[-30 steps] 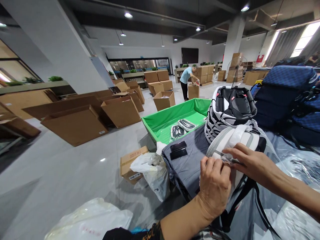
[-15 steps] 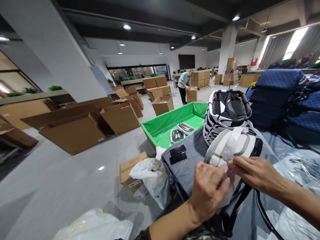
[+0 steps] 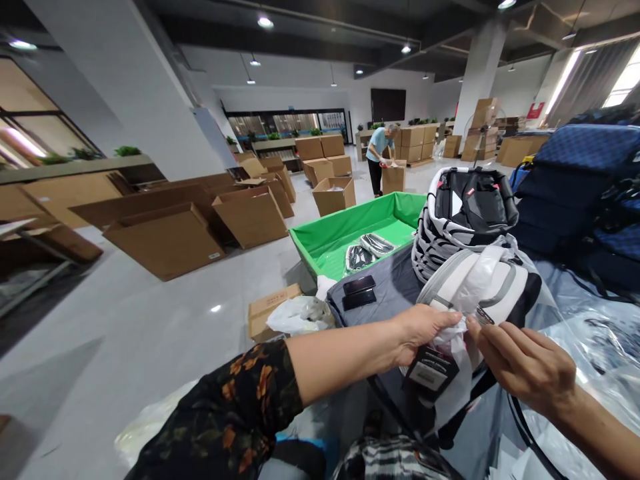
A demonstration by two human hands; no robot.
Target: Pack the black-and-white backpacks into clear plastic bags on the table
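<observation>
A white and grey bag [image 3: 505, 293] with black edging lies before me, a thin white wrap [image 3: 475, 290] running over its top and down its front. My left hand [image 3: 425, 327] reaches across from the left, fingers closed on the wrap, thumb on top. Close beside it, the thumb and forefinger of my right hand [image 3: 525, 363] pinch at the wrap's edge, beside a small dark label on the bag. Below my left hand hangs a black hang tag [image 3: 433, 373] with a white barcode sticker. My fingers hide part of the bag's front.
Behind the bag stand stacked black-and-white carriers [image 3: 470, 200]. Two dark phones [image 3: 359, 292] lie on the grey cover. Beyond is a green bin [image 3: 320, 240] with wrapped items; blue checked bags [image 3: 585, 157] are piled right. Cardboard boxes [image 3: 170, 240] stand left, and a person [image 3: 380, 150] bends over a box.
My left hand has turned and moved slightly lower, its forearm now stretching across from the left. The black hang tag has come into sight below it. My right hand has shifted slightly down.
</observation>
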